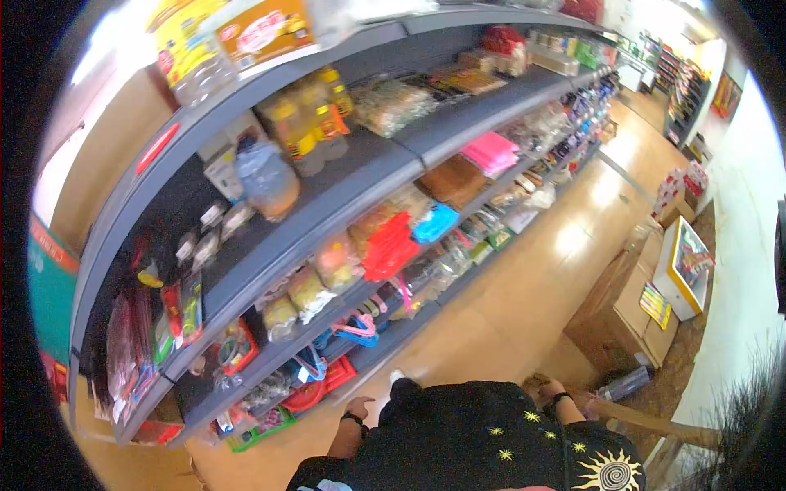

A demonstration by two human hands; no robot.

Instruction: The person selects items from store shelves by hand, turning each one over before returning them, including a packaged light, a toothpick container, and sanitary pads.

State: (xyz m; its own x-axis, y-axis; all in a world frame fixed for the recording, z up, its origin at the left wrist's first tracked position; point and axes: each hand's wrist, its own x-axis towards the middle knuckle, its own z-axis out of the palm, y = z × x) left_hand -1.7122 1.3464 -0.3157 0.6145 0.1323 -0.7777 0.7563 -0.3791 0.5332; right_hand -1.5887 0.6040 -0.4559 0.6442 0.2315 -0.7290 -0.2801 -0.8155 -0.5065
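Low in the head view, my left hand [359, 407] hangs beside my black shirt [458, 434], a dark band round its wrist. A finger stretches out from it and nothing shows in its grasp. The lower shelves, with blue and pink hangers [358, 329] and a red plastic item [321, 386], are nearest to it. On the other side, my right hand [550, 389] is held close to the shirt, also with a dark wristband. Its fingers are smeared and partly lost against the brown background.
A long grey shelf unit [303, 237] runs along the left, stocked with bottles, bagged goods, red bags [390, 248] and pink packs [490, 153]. Cardboard boxes [622, 286] and a white-framed box [684, 266] stand by the right wall. A tiled aisle [524, 278] lies between.
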